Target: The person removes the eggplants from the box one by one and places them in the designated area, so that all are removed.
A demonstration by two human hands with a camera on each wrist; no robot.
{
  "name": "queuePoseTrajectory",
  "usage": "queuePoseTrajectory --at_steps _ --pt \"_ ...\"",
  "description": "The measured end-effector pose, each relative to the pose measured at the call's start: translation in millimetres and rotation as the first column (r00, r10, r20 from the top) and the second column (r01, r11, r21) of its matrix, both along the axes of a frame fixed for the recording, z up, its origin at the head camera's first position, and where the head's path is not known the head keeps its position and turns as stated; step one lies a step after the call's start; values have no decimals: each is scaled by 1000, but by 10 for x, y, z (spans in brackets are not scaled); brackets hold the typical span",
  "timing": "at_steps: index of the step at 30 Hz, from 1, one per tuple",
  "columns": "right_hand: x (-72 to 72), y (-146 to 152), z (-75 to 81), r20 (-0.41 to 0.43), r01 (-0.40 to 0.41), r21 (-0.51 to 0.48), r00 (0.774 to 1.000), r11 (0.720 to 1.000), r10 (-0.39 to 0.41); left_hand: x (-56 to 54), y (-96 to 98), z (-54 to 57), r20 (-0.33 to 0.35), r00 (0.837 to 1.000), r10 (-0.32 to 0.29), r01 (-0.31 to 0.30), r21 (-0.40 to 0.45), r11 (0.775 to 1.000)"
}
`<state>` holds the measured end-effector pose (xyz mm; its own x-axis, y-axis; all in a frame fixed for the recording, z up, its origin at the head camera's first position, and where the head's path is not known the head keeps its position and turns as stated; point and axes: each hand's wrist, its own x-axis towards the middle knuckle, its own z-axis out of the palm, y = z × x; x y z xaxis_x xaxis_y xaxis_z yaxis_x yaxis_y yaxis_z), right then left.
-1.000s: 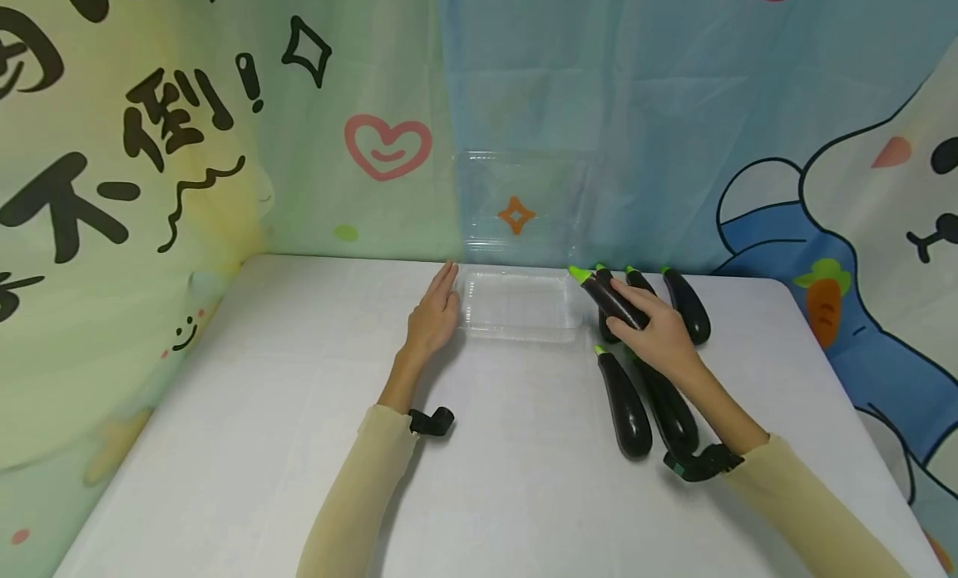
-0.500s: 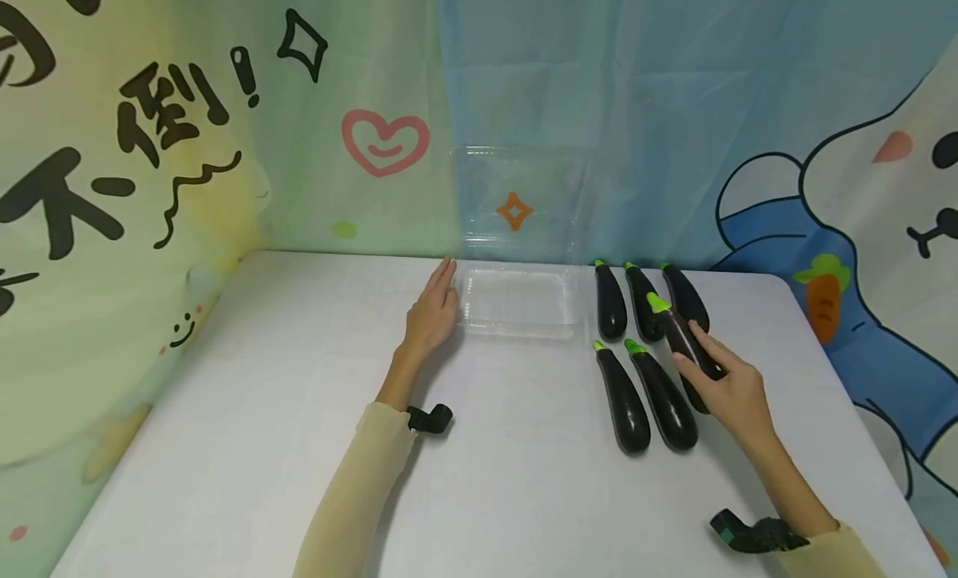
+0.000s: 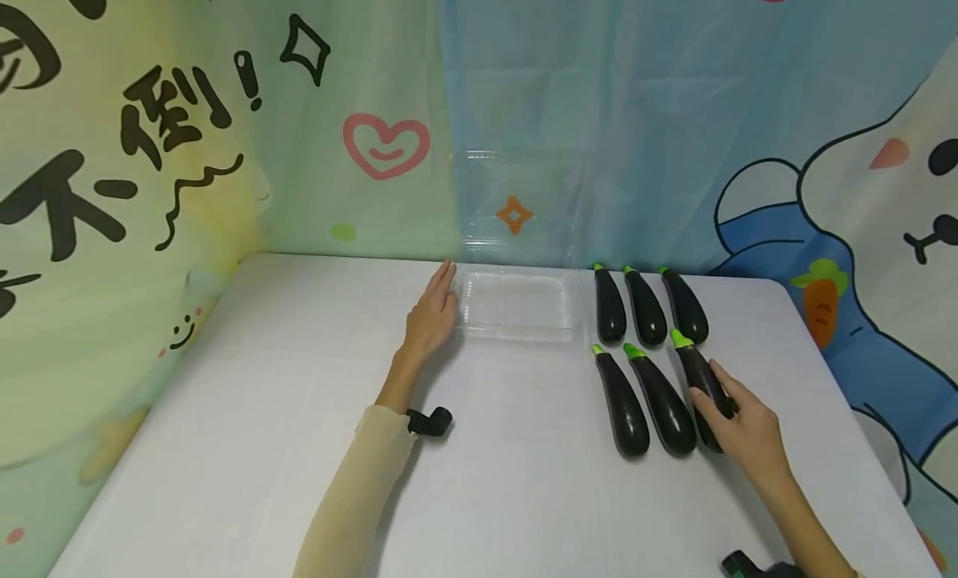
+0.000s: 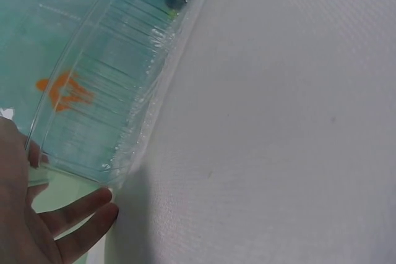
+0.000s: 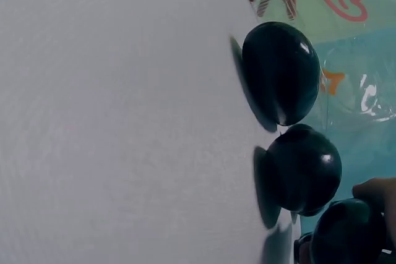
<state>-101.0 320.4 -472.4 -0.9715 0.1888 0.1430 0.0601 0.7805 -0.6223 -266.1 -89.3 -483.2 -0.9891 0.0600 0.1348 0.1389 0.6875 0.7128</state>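
Observation:
My right hand [image 3: 751, 437] grips a dark eggplant [image 3: 692, 363] with a bright green cap, its thumb lying across the body. In the right wrist view, the blunt end of that eggplant [image 5: 348, 234] shows by the fingers at lower right. Whether it touches the table cannot be told. Just left of it lie two more eggplants, a middle one [image 3: 660, 403] and an outer one [image 3: 623, 405]. My left hand [image 3: 432, 313] has its fingers straight along the left side of a clear plastic box [image 3: 518, 302]. The box's lid [image 3: 516, 202] stands raised behind it.
Behind the front row lie several things of the same kind: a left eggplant [image 3: 609, 305], a middle eggplant [image 3: 645, 308] and a right eggplant [image 3: 684, 307]. A white cloth covers the table [image 3: 524, 478]. A printed curtain [image 3: 539, 71] hangs along the back edge.
My right hand has carried the eggplant from beside the box rightward and nearer to me, into line with the front row. My left hand stays at the box.

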Motion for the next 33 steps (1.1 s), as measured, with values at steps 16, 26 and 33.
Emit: queuePoseTrajectory --at_steps 16,26,33 --pt "-47 66 -66 52 -80 25 996 997 78 -9 11 14 -6 1000 2 -2 1 1000" --pt "-75 98 -93 79 -129 102 989 986 121 3 8 9 12 1000 0 0 12 1000" --pt "-79 105 -94 94 -130 135 989 982 117 7 7 9 3 1000 -9 9 24 1000"
